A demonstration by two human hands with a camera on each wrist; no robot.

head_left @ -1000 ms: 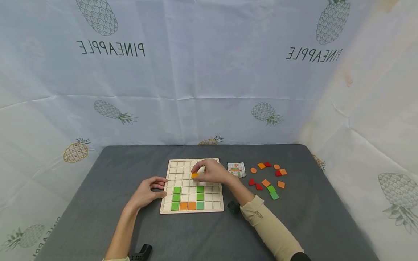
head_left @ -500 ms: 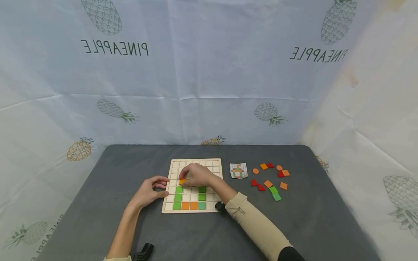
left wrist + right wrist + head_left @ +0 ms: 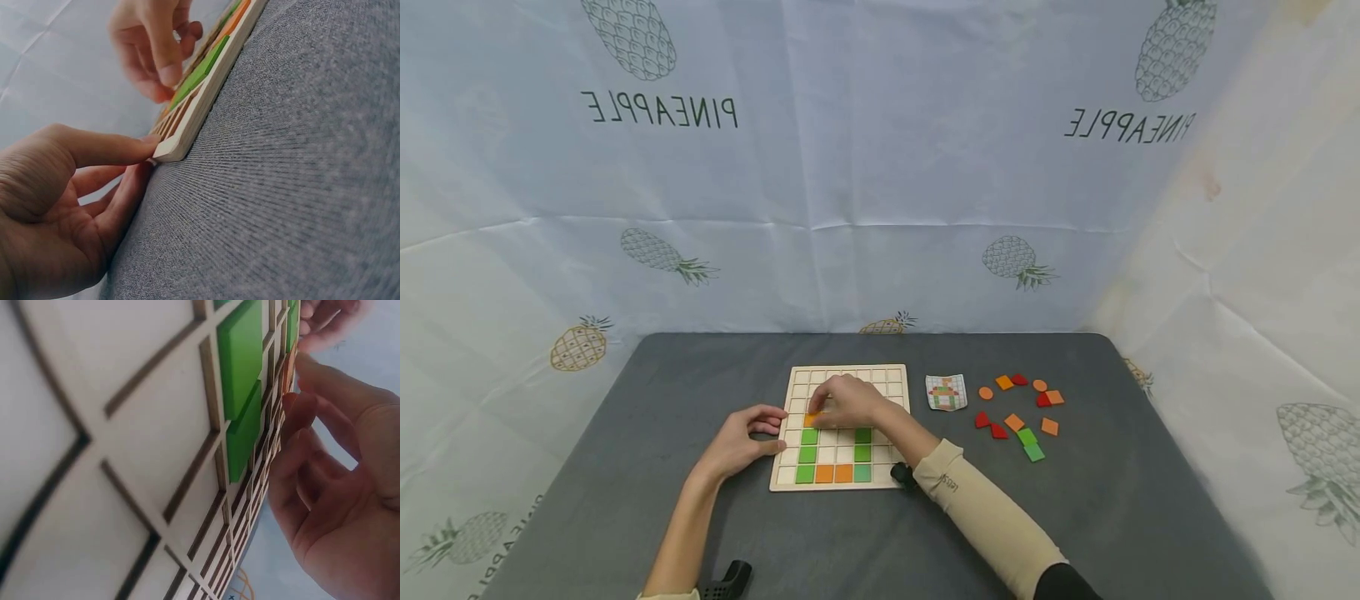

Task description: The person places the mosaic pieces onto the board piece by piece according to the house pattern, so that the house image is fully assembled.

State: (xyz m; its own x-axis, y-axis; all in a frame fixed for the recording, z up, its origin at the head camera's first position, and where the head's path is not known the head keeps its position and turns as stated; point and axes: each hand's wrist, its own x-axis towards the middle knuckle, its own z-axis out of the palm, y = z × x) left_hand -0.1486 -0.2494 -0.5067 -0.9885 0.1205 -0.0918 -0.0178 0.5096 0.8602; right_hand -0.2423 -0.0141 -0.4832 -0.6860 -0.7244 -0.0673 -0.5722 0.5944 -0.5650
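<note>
A wooden grid board [image 3: 886,482] lies on the grey table, with green square tiles [image 3: 807,454] in two columns and orange squares between them in the bottom row. My left hand [image 3: 741,439] holds the board's left edge; the left wrist view shows the thumb [image 3: 128,149] on the rim. My right hand [image 3: 852,402] reaches over the board and pinches a yellow-orange square tile [image 3: 810,421] at the cell directly above the left green column. Part of that tile and several cells are hidden beneath the right hand.
A small pattern card [image 3: 946,392] lies right of the board. Farther right are scattered loose tiles: red triangles [image 3: 982,420], orange circles [image 3: 986,393], orange squares [image 3: 1050,427] and green squares [image 3: 1033,452]. A printed curtain [image 3: 850,167] stands behind the table.
My right hand has moved left and slightly nearer across the board with the yellow-orange tile, which now sits lower, at the cell above the left green column. The left hand stays at the edge.
</note>
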